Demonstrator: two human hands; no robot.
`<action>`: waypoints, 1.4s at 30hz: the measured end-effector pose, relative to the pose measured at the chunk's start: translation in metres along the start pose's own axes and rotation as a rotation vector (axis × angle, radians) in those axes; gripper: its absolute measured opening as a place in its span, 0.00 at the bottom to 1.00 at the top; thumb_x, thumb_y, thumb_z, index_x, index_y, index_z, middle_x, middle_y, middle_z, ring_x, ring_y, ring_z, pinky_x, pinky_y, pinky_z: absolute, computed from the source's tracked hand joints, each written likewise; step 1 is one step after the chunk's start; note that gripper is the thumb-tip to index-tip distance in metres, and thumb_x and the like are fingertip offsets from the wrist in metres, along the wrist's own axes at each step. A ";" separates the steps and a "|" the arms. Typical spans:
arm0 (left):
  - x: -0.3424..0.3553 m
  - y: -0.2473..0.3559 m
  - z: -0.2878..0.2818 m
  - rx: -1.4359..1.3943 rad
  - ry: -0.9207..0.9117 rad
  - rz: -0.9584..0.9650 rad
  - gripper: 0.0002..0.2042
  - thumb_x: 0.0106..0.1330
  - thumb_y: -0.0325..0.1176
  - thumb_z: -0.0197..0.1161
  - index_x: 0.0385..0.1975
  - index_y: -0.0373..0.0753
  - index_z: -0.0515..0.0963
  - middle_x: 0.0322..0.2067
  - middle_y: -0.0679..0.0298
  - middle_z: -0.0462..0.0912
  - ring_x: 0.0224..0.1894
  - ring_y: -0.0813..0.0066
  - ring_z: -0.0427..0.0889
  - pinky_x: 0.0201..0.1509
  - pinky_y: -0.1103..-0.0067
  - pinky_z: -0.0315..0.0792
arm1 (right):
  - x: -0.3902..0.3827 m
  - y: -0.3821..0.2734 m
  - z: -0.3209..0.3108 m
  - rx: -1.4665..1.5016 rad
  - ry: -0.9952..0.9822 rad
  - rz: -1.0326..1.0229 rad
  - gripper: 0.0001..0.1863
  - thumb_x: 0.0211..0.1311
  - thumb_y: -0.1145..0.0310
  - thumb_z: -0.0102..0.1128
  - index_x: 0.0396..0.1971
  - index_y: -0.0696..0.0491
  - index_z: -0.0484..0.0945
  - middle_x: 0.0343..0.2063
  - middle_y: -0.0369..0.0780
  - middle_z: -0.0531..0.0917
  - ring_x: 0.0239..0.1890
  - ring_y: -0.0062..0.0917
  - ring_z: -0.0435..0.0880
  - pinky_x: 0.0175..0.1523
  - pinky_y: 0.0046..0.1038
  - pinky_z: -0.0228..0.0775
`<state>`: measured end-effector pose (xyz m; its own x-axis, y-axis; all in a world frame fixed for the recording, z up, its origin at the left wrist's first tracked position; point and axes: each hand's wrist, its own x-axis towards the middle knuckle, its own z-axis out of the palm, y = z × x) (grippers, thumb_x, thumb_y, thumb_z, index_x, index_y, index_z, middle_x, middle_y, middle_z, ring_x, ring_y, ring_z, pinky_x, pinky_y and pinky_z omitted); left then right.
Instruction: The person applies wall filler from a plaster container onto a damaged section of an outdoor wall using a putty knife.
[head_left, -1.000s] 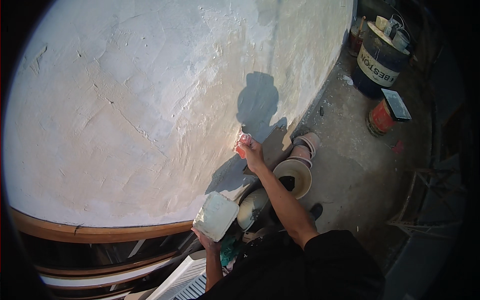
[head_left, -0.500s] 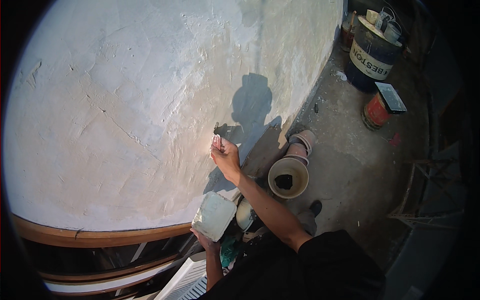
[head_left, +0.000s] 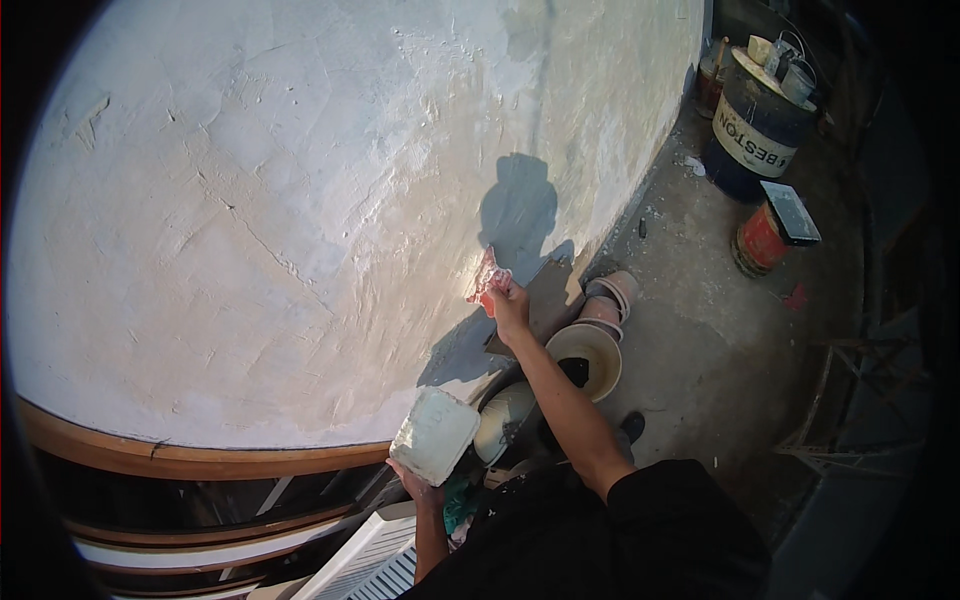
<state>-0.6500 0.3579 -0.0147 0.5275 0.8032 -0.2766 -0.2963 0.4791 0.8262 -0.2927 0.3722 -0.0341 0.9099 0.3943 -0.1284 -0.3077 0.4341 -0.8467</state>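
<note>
My right hand [head_left: 511, 310] grips a red putty knife [head_left: 487, 278] smeared with pale filler. Its blade meets the plastered wall [head_left: 270, 260] at the lower edge of my head's shadow. Rough ridges and streaks of white filler cover that wall. Lower down, my left hand [head_left: 416, 485] supports a whitish square tub [head_left: 434, 436] by its near side; the fingers beneath are mostly hidden. The tub hangs just off the wall's bottom edge.
Pots and a bucket [head_left: 600, 360] stand along the wall's foot, right of my forearm. Farther off are a red can [head_left: 762, 240] with a flat lid and a dark drum [head_left: 752, 135] carrying small containers. A wooden ledge [head_left: 200, 462] borders the wall; a white slatted panel [head_left: 360, 555] lies below.
The putty knife in my right hand has moved right along the wall and turned, showing its red face. My left hand still holds the tub, nearly in place. The view has shifted slightly.
</note>
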 end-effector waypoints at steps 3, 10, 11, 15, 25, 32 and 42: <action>0.000 0.005 0.001 -0.068 0.138 -0.038 0.34 0.68 0.63 0.26 0.65 0.44 0.54 0.63 0.62 0.60 0.64 0.62 0.61 0.68 0.66 0.55 | -0.008 -0.011 0.012 0.137 -0.043 0.048 0.08 0.57 0.76 0.56 0.37 0.59 0.77 0.32 0.34 0.80 0.31 0.13 0.76 0.37 0.18 0.68; 0.001 0.006 0.001 -0.125 0.144 -0.037 0.33 0.69 0.61 0.30 0.63 0.41 0.58 0.61 0.61 0.64 0.61 0.62 0.65 0.65 0.67 0.60 | -0.016 -0.025 0.028 0.130 -0.090 0.050 0.08 0.59 0.76 0.55 0.38 0.59 0.77 0.33 0.34 0.80 0.33 0.14 0.77 0.39 0.18 0.68; 0.002 0.005 -0.002 -0.140 0.130 -0.042 0.33 0.69 0.61 0.30 0.63 0.41 0.58 0.61 0.61 0.64 0.61 0.62 0.65 0.65 0.67 0.59 | -0.016 -0.026 0.031 0.155 -0.083 0.033 0.08 0.59 0.77 0.54 0.38 0.59 0.77 0.32 0.33 0.79 0.32 0.13 0.75 0.38 0.18 0.68; 0.003 0.004 -0.010 -0.056 0.049 -0.019 0.34 0.69 0.61 0.24 0.65 0.43 0.54 0.63 0.61 0.60 0.65 0.64 0.61 0.69 0.66 0.53 | -0.023 -0.037 0.053 0.210 -0.083 0.029 0.03 0.60 0.78 0.52 0.30 0.56 0.76 0.24 0.30 0.75 0.25 0.12 0.71 0.31 0.18 0.64; 0.005 0.011 0.001 -0.096 0.149 -0.045 0.35 0.68 0.63 0.29 0.65 0.42 0.54 0.64 0.61 0.60 0.63 0.61 0.63 0.66 0.66 0.58 | -0.059 -0.085 0.115 0.199 -0.175 0.056 0.05 0.61 0.80 0.50 0.30 0.56 0.75 0.23 0.28 0.73 0.25 0.08 0.66 0.29 0.14 0.57; 0.007 0.004 -0.010 -0.138 0.133 -0.030 0.34 0.68 0.62 0.30 0.65 0.42 0.55 0.64 0.60 0.60 0.64 0.61 0.62 0.66 0.66 0.58 | -0.079 -0.077 0.070 0.055 -0.105 -0.036 0.07 0.59 0.80 0.51 0.36 0.60 0.76 0.31 0.33 0.79 0.32 0.12 0.74 0.37 0.17 0.67; 0.001 0.003 -0.007 -0.144 0.099 -0.018 0.34 0.69 0.62 0.29 0.64 0.42 0.57 0.62 0.61 0.62 0.63 0.62 0.63 0.66 0.67 0.58 | -0.022 -0.009 0.041 0.152 0.015 -0.060 0.09 0.58 0.78 0.54 0.39 0.60 0.77 0.33 0.34 0.79 0.33 0.14 0.75 0.39 0.20 0.67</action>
<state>-0.6557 0.3624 -0.0161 0.4547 0.8217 -0.3436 -0.4025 0.5337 0.7438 -0.3211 0.3930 -0.0024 0.9316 0.3525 -0.0890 -0.2904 0.5744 -0.7653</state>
